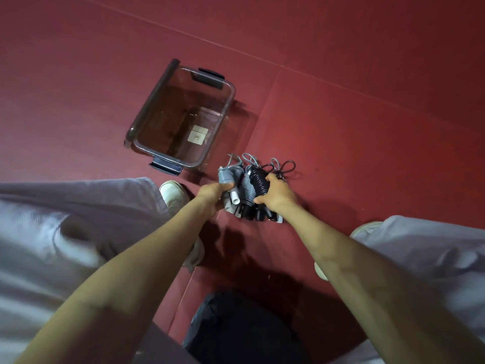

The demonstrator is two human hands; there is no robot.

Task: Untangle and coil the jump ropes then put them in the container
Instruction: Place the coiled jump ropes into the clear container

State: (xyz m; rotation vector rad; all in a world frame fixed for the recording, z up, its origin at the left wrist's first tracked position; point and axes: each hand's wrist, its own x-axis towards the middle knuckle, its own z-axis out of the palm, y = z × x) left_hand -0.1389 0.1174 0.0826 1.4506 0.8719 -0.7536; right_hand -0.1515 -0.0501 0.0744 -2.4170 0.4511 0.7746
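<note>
Just below the frame's centre, both hands were clenched on the coiled jump ropes [246, 179]. The left hand [210, 191] gripped a grey bundle [229, 174] and the right hand [278, 191] a black one [258, 179], pressed together low over the red floor [367, 114], apparently so the coils could not spring loose. The clear container [151, 101] stood just up-left, holding no rope yet, near enough for a short lift.
</note>
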